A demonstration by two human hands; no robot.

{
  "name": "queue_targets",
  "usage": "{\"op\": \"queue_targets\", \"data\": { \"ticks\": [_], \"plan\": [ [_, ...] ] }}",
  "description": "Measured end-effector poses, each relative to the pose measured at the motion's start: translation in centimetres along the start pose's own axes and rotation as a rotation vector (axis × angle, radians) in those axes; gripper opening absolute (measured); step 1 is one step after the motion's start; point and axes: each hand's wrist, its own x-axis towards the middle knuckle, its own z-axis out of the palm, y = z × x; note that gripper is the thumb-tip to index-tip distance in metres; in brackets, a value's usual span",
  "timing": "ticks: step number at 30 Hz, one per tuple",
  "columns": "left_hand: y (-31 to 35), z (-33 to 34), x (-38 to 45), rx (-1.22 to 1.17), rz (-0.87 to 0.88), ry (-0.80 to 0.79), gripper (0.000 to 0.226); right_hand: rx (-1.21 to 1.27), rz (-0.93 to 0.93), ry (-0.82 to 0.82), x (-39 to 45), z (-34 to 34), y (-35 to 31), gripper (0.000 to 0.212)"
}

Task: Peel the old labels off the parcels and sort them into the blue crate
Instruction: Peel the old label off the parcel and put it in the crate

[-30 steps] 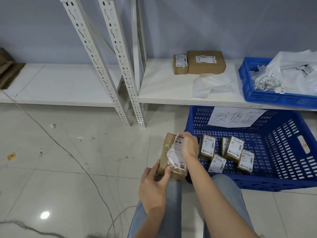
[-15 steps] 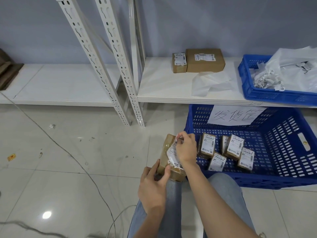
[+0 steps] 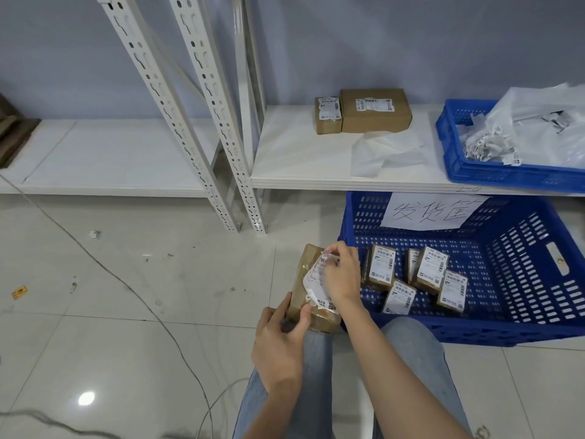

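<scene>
The left hand (image 3: 278, 346) gripped the brown parcel (image 3: 311, 289) on the knee while the right hand's (image 3: 342, 277) fingers pinched its half-lifted label (image 3: 316, 280); five parcels lay in the blue crate (image 3: 522, 324), two more waited on the shelf (image 3: 300, 160)

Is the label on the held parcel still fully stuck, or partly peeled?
Partly peeled: the right hand pinches the label's lifted top edge; its lower part remains on the parcel.
</scene>
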Motion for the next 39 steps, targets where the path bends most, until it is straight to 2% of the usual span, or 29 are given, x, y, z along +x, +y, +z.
{"op": "queue_targets", "data": {
  "ticks": [3,9,14,17,18,20,21,23,26,28,30,32,35,39],
  "plan": [
    [-0.1,0.0,0.0,-0.003,-0.004,0.004,0.046,0.045,0.002,-0.005,-0.2,-0.2,-0.2,0.036],
    [-0.1,0.1,0.0,0.005,0.002,0.011,0.048,0.0,-0.003,-0.046,0.0,-0.4,-0.3,0.017],
    [-0.1,0.1,0.0,0.015,0.006,0.011,0.048,-0.033,0.009,-0.061,0.3,-0.5,-0.3,0.009],
    [-0.1,0.1,0.1,0.01,0.001,0.017,0.048,0.047,0.089,-0.033,-0.2,-0.5,-0.4,0.01],
    [-0.1,0.1,0.2,0.008,-0.002,0.018,0.048,0.11,0.108,-0.017,-0.5,-0.5,-0.6,0.016],
    [-0.2,0.1,0.2,0.004,-0.012,0.024,0.049,0.261,0.132,0.024,-1.1,-0.9,-1.1,0.046],
    [-0.3,0.1,0.2,0.001,-0.015,0.028,0.05,0.302,0.15,0.044,-1.3,-1.0,-1.4,0.054],
    [-0.4,0.2,0.2,-0.011,-0.018,0.028,0.053,0.222,0.146,0.049,-1.9,-1.3,-2.2,0.043],
    [-0.4,0.2,0.1,-0.02,-0.008,0.017,0.055,-0.112,0.156,-0.099,-2.9,-1.3,-3.2,0.048],
    [-0.3,0.1,0.1,-0.014,0.0,0.011,0.054,-0.198,0.169,-0.127,-3.2,-0.8,-3.2,0.037],
    [-0.3,0.1,0.1,-0.013,-0.008,0.018,0.052,-0.126,0.19,-0.098,-3.2,-0.8,-3.0,0.018],
    [-0.4,0.0,0.1,-0.009,-0.015,0.029,0.051,-0.003,0.215,-0.063,-3.2,-0.9,-2.5,0.011],
    [-0.4,0.0,0.2,-0.014,-0.016,0.022,0.046,0.169,0.289,-0.052,-3.4,-1.2,-2.0,0.003],
    [-0.3,-0.1,0.0,-0.039,-0.003,0.011,0.045,0.278,0.375,-0.056,-3.3,-1.9,-2.2,0.007]
  ]
}}
